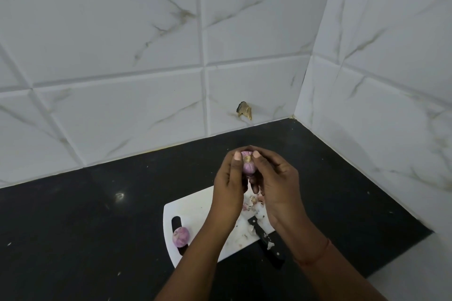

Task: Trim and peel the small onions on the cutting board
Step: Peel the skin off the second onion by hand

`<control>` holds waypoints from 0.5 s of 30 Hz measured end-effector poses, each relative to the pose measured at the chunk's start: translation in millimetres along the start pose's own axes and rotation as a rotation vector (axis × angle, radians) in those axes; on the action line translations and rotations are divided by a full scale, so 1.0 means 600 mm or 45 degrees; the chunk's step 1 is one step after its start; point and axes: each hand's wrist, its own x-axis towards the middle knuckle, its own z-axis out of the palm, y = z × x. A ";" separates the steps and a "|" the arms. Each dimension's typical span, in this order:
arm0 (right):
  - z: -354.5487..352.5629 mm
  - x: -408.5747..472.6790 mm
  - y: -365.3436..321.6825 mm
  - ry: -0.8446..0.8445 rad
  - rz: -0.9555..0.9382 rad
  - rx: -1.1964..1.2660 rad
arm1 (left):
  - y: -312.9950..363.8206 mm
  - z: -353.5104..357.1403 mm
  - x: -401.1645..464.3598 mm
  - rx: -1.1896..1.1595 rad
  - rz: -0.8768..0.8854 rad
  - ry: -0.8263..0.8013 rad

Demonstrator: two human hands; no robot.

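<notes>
Our left hand and right hand both pinched one small onion, fingers curled round it, thumbs at its top, raised above the white cutting board. A second onion lay by the board's handle slot. A black-handled knife rested on its near edge among peel scraps.

The small round onion held up was pale purple; the round onion on the board purple-pink; the plastic cutting board white; the stone counter black; the wall tiles white, grey-veined; the knife handle black.
</notes>
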 end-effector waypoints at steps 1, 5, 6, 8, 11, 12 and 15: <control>0.002 0.000 -0.003 0.019 0.003 -0.003 | -0.002 0.002 -0.001 0.018 0.014 0.010; 0.010 0.000 -0.013 0.127 0.017 -0.049 | -0.006 0.006 -0.008 0.045 0.030 0.022; 0.011 0.003 -0.017 0.138 0.025 -0.071 | -0.007 0.005 -0.009 0.045 0.029 0.021; 0.007 0.013 -0.028 0.100 0.050 -0.141 | -0.007 0.002 -0.007 0.059 0.047 0.022; -0.006 0.028 -0.037 0.022 0.125 -0.156 | -0.002 0.000 -0.008 0.112 0.096 0.026; -0.010 0.029 -0.036 0.023 0.114 -0.148 | -0.001 0.001 -0.008 0.121 0.110 0.022; -0.020 0.027 -0.029 0.074 -0.038 -0.242 | 0.001 0.002 -0.004 0.126 0.115 0.040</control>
